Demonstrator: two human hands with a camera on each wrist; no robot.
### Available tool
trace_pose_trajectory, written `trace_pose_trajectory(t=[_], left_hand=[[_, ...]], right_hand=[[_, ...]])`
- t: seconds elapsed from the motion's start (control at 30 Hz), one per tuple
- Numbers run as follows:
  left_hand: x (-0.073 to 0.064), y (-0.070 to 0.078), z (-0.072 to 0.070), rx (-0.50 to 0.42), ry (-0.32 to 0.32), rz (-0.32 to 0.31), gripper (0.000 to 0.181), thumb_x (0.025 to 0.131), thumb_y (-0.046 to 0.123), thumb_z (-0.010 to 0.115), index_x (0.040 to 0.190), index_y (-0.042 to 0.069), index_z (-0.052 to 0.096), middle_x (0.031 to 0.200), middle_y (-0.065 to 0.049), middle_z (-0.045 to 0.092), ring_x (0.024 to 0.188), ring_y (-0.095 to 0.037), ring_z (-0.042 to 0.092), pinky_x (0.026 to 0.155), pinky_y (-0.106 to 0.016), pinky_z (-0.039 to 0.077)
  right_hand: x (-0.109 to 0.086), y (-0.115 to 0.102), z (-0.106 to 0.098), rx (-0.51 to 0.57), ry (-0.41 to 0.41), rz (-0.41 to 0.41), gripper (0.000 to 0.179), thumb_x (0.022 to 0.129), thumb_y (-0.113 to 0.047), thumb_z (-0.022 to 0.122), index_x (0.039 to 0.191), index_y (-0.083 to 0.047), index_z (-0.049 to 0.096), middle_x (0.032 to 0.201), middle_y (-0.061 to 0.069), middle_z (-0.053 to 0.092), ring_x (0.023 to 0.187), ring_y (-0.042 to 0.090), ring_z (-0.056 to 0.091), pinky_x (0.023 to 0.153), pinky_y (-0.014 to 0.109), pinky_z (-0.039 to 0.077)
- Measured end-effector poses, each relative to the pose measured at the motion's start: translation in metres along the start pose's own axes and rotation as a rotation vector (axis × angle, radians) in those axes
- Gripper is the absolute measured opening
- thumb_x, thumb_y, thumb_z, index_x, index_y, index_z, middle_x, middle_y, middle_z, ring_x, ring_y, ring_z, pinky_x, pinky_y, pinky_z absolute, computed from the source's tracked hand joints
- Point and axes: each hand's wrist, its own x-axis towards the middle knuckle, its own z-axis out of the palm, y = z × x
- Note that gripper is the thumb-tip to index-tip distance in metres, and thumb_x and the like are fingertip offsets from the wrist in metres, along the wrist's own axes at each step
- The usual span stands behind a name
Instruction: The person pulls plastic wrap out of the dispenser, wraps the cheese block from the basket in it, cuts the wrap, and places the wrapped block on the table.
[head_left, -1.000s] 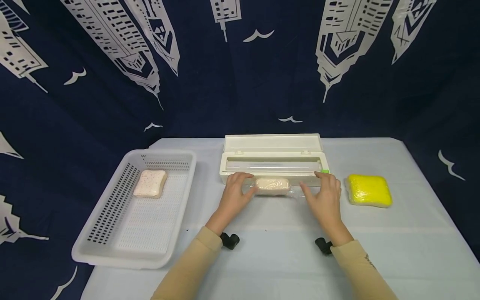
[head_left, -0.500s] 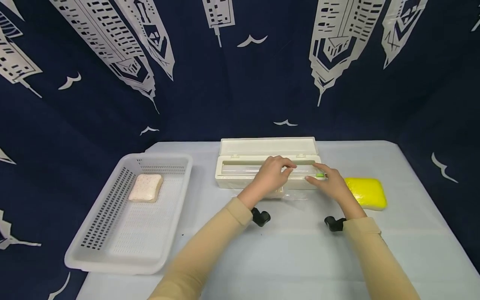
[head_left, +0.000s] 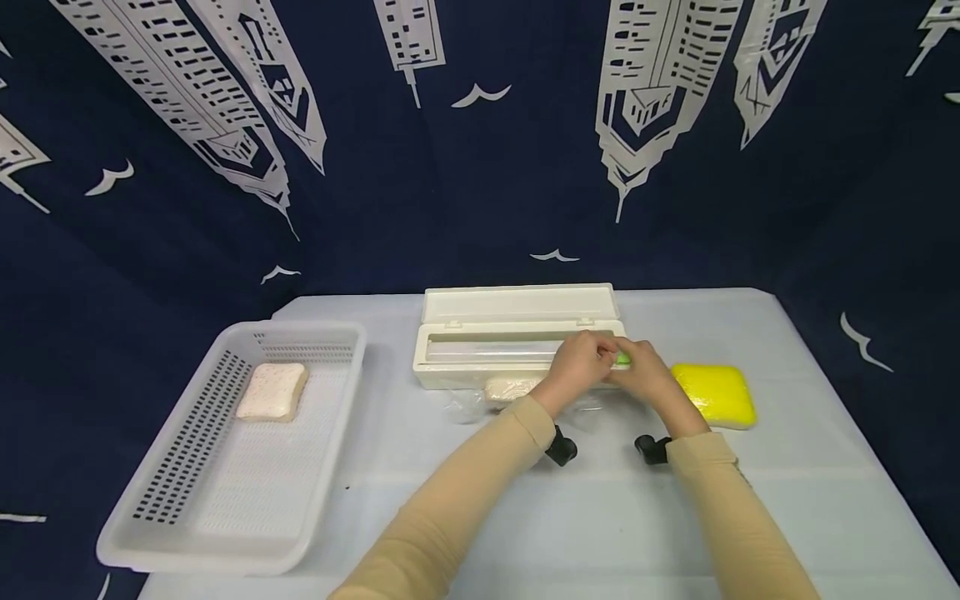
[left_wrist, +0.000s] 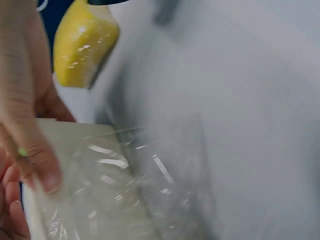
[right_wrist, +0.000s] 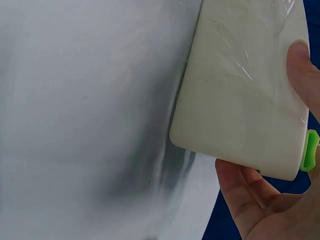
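A cream cling film dispenser (head_left: 450, 377) stands with its lid raised, a clear roll inside. My right hand (head_left: 645, 371) grips its right end, thumb on the front face and fingers round the end in the right wrist view. My left hand (head_left: 581, 367) reaches across with bent fingers beside the green slider (right_wrist: 310, 151); I cannot tell whether it pinches the slider. Clear film (left_wrist: 165, 175) hangs over the front face and onto the table. A pale block in film (head_left: 510, 389) lies before the dispenser, partly behind my left wrist.
A yellow block wrapped in film (head_left: 714, 396) lies right of the dispenser, close to my right hand. On the left stands a white perforated basket (head_left: 315, 500) with a pale speckled block (head_left: 272, 392) in it. A dark printed cloth (head_left: 450, 200) hangs behind the table.
My left hand has left the pale block's left side and crossed right to the dispenser's slider end. My right hand has closed in on that end. The head view has shifted slightly.
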Motion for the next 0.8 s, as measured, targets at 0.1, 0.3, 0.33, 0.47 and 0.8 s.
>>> trace_pose_trajectory(t=[0.1,0.3,0.33,0.47,0.8], left_hand=[[0.001,-0.003,0.009,-0.007,0.028,0.018,0.019,0.092,0.015,0.068,0.11,0.01,0.075,0.107,0.0,0.074,0.088,-0.006,0.062,0.073,-0.01,0.046],[0.002,-0.007,0.018,0.064,0.107,0.068,0.017,0.089,0.017,0.073,0.105,0.013,0.077,0.103,0.002,0.074,0.096,-0.009,0.066,0.081,-0.011,0.049],[0.002,-0.008,0.019,0.075,0.118,0.072,0.016,0.089,0.017,0.073,0.104,0.013,0.077,0.102,0.002,0.074,0.095,-0.008,0.066,0.079,-0.011,0.049],[0.002,-0.008,0.018,0.166,0.131,0.111,0.015,0.089,0.016,0.072,0.103,0.013,0.077,0.102,0.003,0.073,0.096,-0.009,0.066,0.08,-0.012,0.05],[0.0,-0.017,0.003,0.442,0.066,0.193,0.016,0.091,0.021,0.069,0.105,0.016,0.075,0.102,0.004,0.067,0.091,-0.01,0.061,0.079,-0.016,0.051]], right_hand=[[0.001,0.001,0.001,0.001,0.013,-0.008,0.06,0.087,-0.021,0.068,0.14,-0.001,0.048,0.127,0.035,0.051,0.115,0.046,0.048,0.094,0.061,0.044],[0.004,0.001,0.002,-0.015,0.05,-0.042,0.055,0.084,-0.016,0.071,0.134,-0.002,0.053,0.119,0.032,0.054,0.107,0.043,0.052,0.088,0.057,0.046],[0.004,0.001,0.003,-0.019,0.055,-0.046,0.055,0.084,-0.016,0.072,0.134,-0.002,0.054,0.117,0.031,0.054,0.104,0.042,0.053,0.088,0.056,0.046],[0.003,0.005,0.003,-0.026,0.075,-0.047,0.055,0.084,-0.017,0.073,0.133,-0.002,0.055,0.113,0.029,0.054,0.099,0.041,0.054,0.089,0.057,0.046],[0.001,0.011,0.005,-0.024,0.052,0.0,0.064,0.087,-0.034,0.074,0.141,-0.007,0.05,0.118,0.029,0.052,0.101,0.04,0.054,0.093,0.059,0.046]])
